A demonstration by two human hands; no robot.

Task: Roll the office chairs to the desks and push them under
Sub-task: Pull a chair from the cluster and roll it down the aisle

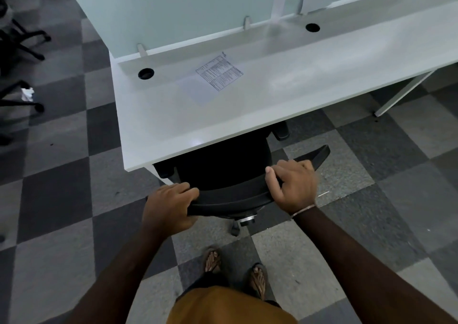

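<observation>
A black office chair stands at the near edge of a white desk, its seat and armrests partly hidden under the desktop. Its curved backrest top runs across the middle of the view. My left hand grips the left end of that backrest top. My right hand grips it further right, fingers curled over the edge. One caster and the chrome column show below the backrest.
A printed sheet lies on the desk. A frosted divider panel stands along its back. More black chair bases sit at the far left. A white desk leg stands at the right. My sandalled feet are on checkered carpet.
</observation>
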